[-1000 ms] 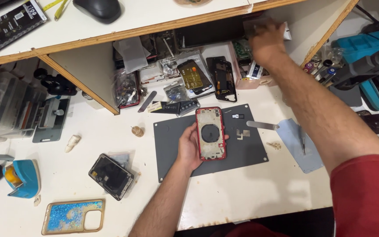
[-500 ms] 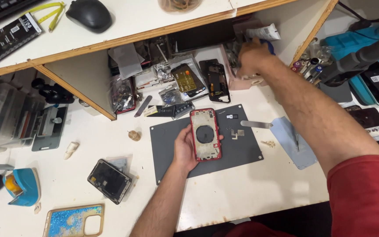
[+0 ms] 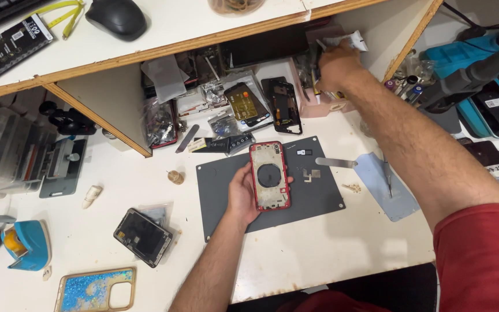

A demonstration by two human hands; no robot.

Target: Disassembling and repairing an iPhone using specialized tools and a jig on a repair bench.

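Red phone housing (image 3: 269,175) upright, open side up, left hand (image 3: 242,193) gripping.

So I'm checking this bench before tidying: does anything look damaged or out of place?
The red phone in the left hand is stripped open, its insides bare. A black phone lies askew on the table, and loose parts clutter the shelf where the right hand reaches.

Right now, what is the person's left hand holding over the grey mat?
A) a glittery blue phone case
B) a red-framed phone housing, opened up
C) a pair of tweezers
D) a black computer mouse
B: the left hand grips a red-framed phone housing with its bare inside facing up, above the grey mat, while the right hand reaches into the shelf clutter.
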